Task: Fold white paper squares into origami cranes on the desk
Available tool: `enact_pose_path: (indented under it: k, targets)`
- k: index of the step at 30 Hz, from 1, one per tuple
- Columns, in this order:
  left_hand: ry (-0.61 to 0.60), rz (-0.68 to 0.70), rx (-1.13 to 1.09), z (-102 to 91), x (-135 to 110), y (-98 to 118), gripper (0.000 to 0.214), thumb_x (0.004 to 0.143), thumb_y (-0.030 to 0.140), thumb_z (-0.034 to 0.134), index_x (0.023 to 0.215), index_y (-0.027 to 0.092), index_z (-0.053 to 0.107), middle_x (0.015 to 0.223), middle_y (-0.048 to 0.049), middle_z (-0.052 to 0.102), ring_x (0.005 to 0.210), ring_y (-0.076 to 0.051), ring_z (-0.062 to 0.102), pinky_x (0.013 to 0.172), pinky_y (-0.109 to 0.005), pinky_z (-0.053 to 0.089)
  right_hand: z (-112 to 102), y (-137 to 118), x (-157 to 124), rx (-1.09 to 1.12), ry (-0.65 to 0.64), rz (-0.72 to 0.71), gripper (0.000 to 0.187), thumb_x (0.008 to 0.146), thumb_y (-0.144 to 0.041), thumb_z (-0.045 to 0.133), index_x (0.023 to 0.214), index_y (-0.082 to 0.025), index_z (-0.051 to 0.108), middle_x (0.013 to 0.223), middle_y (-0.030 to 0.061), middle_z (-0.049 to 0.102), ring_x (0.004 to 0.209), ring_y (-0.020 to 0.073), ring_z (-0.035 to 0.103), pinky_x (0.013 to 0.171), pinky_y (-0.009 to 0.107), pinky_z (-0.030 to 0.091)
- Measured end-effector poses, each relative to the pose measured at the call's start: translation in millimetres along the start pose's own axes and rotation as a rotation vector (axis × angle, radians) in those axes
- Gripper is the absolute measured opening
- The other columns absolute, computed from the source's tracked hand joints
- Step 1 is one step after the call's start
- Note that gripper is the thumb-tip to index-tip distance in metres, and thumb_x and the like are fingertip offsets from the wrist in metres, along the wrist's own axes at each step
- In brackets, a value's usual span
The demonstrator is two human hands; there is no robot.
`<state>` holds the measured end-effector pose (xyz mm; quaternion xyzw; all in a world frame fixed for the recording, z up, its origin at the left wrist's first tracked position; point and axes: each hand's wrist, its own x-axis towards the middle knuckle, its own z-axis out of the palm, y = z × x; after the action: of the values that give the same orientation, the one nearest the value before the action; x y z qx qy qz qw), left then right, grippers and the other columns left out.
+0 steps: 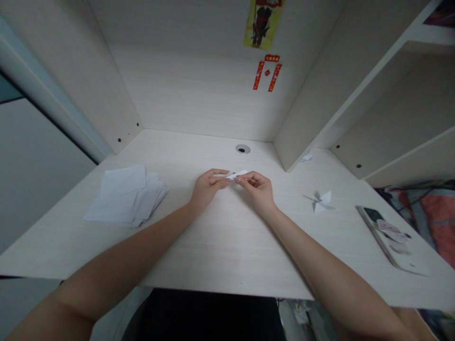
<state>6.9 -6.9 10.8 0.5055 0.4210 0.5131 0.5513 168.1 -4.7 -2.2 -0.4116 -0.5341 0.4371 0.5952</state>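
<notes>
Near the middle of the desk, a small folded piece of white paper (232, 175) is pinched between both of my hands. My left hand (209, 186) grips its left end between thumb and fingers. On the other end, the thumb and fingertips of my right hand (259, 188) are closed. Most of the paper is covered by the fingers, so its exact shape is hard to make out. A white folded-paper pinwheel (322, 201) lies on the desk to the right of my right hand. Left of my left hand is a loose stack of white paper sheets (124, 196).
On the right of the pale desk (220, 255) lies a phone (391, 241) in a decorated case. Behind my hands is a round cable hole (243, 149). An upright panel (305, 99) divides the back right. A crumpled white scrap (306, 157) sits beside it. Red-grey fabric (433, 213) lies far right.
</notes>
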Motion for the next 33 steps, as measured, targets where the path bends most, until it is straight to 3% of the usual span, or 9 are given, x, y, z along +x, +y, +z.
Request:
enact_pose_path:
  k: [13, 33]
  targets:
    - [0.019, 0.002, -0.008, 0.0, 2.0, -2.8, 0.034, 0.062, 0.039, 0.076, 0.086, 0.016, 0.070, 0.081, -0.0068, 0.073, 0.078, -0.017, 0.067, 0.076, -0.030, 0.051, 0.2, 0.7, 1.7, -0.001, 0.048, 0.050, 0.024, 0.059, -0.037, 0.078, 0.071, -0.019, 0.069, 0.069, 0.0024, 0.071, 0.061, 0.0143, 0.063, 0.061, 0.028, 0.050]
    - [0.033, 0.038, -0.026, 2.5, -0.1, -1.6, 0.029, 0.067, 0.037, 0.073, 0.086, 0.015, 0.069, 0.082, -0.0062, 0.073, 0.078, -0.017, 0.067, 0.078, -0.030, 0.051, 2.5, -3.8, -1.3, 0.023, 0.076, 0.066, 0.024, 0.062, -0.039, 0.076, 0.072, -0.019, 0.069, 0.069, 0.0028, 0.071, 0.063, 0.0158, 0.064, 0.068, 0.031, 0.052]
